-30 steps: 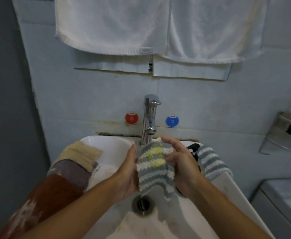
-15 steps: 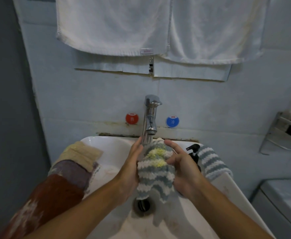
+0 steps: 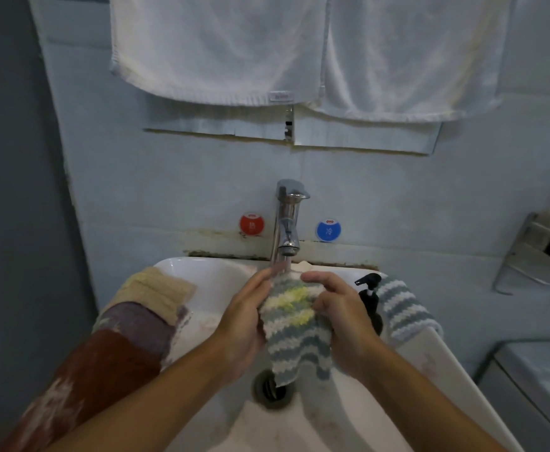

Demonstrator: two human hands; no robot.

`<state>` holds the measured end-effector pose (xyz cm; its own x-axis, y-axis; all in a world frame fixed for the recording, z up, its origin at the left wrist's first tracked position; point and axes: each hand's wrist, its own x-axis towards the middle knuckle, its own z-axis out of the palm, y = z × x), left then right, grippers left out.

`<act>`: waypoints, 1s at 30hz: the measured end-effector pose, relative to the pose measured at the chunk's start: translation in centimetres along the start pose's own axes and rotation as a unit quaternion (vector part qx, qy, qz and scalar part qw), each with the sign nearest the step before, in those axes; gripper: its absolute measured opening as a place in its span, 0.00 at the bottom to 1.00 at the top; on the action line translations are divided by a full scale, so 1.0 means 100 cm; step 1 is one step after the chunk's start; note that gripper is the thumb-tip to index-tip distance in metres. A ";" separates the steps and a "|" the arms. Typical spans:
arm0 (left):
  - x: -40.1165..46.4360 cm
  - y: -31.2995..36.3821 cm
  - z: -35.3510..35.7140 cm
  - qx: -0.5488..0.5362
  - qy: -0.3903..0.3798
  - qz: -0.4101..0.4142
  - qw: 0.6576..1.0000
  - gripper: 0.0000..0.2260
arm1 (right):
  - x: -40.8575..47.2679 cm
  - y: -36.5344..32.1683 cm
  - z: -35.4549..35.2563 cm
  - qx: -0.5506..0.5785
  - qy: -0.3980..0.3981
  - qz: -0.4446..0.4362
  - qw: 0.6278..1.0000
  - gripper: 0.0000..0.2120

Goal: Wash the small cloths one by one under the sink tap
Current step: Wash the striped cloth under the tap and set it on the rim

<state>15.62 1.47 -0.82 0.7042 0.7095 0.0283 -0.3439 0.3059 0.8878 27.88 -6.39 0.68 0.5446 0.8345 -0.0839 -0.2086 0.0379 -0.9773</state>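
Under the chrome sink tap [image 3: 287, 220], I grip a grey, white and yellow striped knitted cloth [image 3: 291, 324] between left hand [image 3: 246, 324] and right hand [image 3: 343, 321], mid-wash. Beige, purple and rust cloths [image 3: 130, 324] wait on the white basin [image 3: 208, 278]'s left rim; a grey-striped cloth [image 3: 404, 308] drapes its right rim.

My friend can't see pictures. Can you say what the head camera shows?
Two hands, left and right, hold a striped cloth under the running tap over a white sink. More cloths lie on the sink's left rim, another striped one on its right.
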 end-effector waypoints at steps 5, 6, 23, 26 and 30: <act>0.000 0.002 -0.001 0.009 0.002 0.000 1.000 0.15 | -0.006 0.004 0.003 -0.145 -0.006 -0.062 0.987 0.15; 0.000 0.003 -0.001 0.011 -0.002 -0.003 1.000 0.14 | -0.006 0.005 0.003 -0.170 -0.011 -0.073 0.983 0.13; 0.003 0.009 -0.011 0.019 -0.015 -0.064 0.998 0.38 | 0.014 -0.080 0.031 -0.365 0.096 -0.520 0.766 0.14; 0.004 0.010 -0.010 0.018 -0.013 -0.077 0.997 0.37 | 0.023 -0.080 0.033 -0.377 0.123 -0.569 0.720 0.13; 0.005 0.011 -0.008 0.016 -0.011 -0.083 0.996 0.37 | 0.028 -0.087 0.037 -0.389 0.144 -0.584 0.698 0.09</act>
<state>15.11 2.64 -0.19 0.7628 0.6371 -0.1105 -0.2022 0.3973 0.8952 28.22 -2.33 9.63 0.1386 0.3344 0.9322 0.9574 0.1957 -0.2125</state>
